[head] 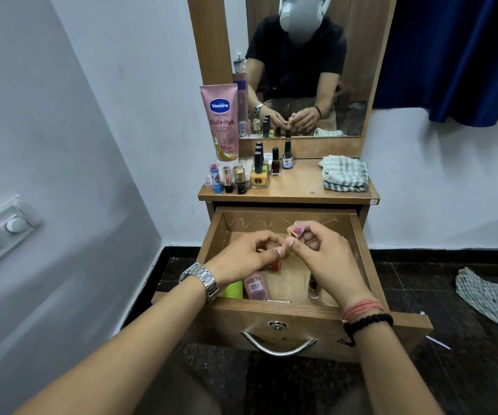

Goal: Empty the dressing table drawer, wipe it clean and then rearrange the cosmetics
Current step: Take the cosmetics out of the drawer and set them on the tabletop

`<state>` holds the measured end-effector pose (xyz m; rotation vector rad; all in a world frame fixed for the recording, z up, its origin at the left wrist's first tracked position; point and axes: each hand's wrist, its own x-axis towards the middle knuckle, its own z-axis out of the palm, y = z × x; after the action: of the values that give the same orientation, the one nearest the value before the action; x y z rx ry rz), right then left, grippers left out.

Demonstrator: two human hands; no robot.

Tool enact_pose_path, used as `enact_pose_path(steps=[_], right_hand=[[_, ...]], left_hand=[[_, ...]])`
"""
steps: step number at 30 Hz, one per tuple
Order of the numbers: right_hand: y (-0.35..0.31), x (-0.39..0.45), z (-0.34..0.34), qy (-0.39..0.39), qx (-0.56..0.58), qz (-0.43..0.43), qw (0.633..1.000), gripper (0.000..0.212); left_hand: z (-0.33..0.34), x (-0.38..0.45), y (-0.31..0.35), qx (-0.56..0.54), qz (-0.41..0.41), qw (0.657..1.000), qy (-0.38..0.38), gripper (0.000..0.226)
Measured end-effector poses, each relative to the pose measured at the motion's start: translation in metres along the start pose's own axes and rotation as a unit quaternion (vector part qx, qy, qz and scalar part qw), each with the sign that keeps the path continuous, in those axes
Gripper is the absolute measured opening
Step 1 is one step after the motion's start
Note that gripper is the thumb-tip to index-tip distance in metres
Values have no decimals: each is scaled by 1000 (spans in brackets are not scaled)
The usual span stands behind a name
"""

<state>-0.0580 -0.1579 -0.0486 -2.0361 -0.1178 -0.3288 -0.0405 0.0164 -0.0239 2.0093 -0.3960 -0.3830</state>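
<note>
The wooden drawer (364, 250) of the dressing table is pulled open below me. Both my hands are over it. My right hand (328, 259) pinches a small pink-and-gold cosmetic (297, 230) between thumb and fingers. My left hand (247, 259) has its fingers curled beside it, thumb touching the same small item's lower end. Inside the drawer lie a pink bottle (256, 287), a green item (235, 290), an orange-red item (274, 266) and a dark vial (313, 287). A checked cloth (345, 173) lies on the tabletop.
On the tabletop (295, 187) stand a pink Vaseline tube (222, 121), several nail polish bottles (259, 172) and lipsticks (227, 179). A mirror (301, 67) rises behind. Another cloth (487, 295) lies on the dark floor at right. A switch panel (2, 235) is on the left wall.
</note>
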Motion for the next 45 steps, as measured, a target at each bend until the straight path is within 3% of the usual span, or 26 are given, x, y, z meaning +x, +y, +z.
enact_pose_path(steps=[5, 10, 14, 20, 25, 33, 38, 45], right_hand=[[-1, 0, -1, 4, 0, 8, 1000, 14], [-1, -2, -2, -11, 1, 12, 1000, 7], [-1, -3, -1, -34, -23, 16, 999, 10], [-3, -5, 0, -53, -63, 17, 996, 4], [-5, -5, 0, -68, -68, 19, 995, 6], [-4, -4, 1, -62, -46, 31, 997, 9], [-4, -4, 1, -62, -34, 40, 997, 15], [-1, -4, 0, -41, -22, 69, 997, 24]], left_hand=[[3, 1, 3, 38, 42, 998, 14, 30], [5, 2, 12, 46, 85, 995, 21, 47], [7, 4, 14, 101, 130, 983, 80, 36], [10, 8, 16, 171, 113, 966, 158, 19], [2, 9, 23, 176, 123, 969, 119, 10], [-30, 16, 45, 189, 173, 963, 82, 14], [-46, 23, 56, 295, 193, 936, 6, 22], [-84, 50, 72, 342, 176, 919, 89, 15]])
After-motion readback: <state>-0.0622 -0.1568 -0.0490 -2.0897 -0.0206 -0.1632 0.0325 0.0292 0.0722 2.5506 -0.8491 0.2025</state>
